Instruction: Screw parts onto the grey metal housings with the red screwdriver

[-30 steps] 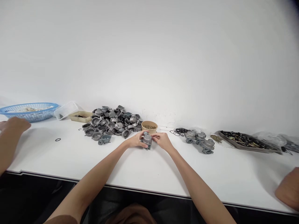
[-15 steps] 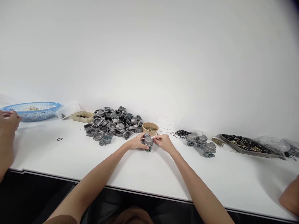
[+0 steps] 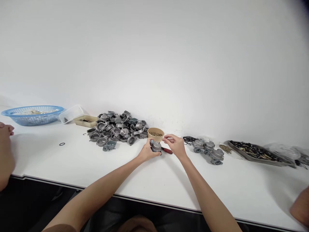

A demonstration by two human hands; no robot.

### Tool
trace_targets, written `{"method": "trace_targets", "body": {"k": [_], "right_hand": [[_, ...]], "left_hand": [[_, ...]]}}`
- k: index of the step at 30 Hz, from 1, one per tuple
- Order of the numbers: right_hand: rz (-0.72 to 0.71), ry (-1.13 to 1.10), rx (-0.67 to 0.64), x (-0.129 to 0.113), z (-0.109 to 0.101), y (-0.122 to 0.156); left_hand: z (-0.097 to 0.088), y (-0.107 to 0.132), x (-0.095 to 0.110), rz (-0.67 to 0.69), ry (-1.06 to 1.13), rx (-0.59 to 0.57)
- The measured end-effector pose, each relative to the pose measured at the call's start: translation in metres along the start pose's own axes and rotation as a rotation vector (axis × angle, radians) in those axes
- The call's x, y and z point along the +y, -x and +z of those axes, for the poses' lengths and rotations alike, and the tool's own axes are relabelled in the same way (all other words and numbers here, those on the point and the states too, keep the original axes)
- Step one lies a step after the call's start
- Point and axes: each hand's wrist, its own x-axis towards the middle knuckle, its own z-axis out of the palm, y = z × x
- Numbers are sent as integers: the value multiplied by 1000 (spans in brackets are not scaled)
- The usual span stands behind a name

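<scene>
White is the table (image 3: 149, 180), with a heap of grey castings (image 3: 118, 127) on it. The left hand (image 3: 146, 152) is wrapped around one metal part (image 3: 156, 147); the right hand (image 3: 176, 146) has its fingertips close together, and if they pinch something, I cannot tell. Just behind the part stands a tan bowl (image 3: 157, 139). The part is dull grey, with a rounded cap and a projection at its upper left. Beside it is a red handle (image 3: 167, 150).
</scene>
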Motion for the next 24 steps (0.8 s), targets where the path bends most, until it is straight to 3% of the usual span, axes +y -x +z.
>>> {"method": "trace_targets", "body": {"k": [4,9,19,24], "right_hand": [[-30,18,-183,-16,4,6],[-5,57,-417,-13,11,10],[-99,224,-435,-6,15,11],[-314,427,-424,0,17,12]], "left_hand": [[6,2,3,-35,-7,48],[5,2,0,-14,-40,16],[5,0,-2,-10,-47,11],[4,1,-1,-4,-75,4]]}}
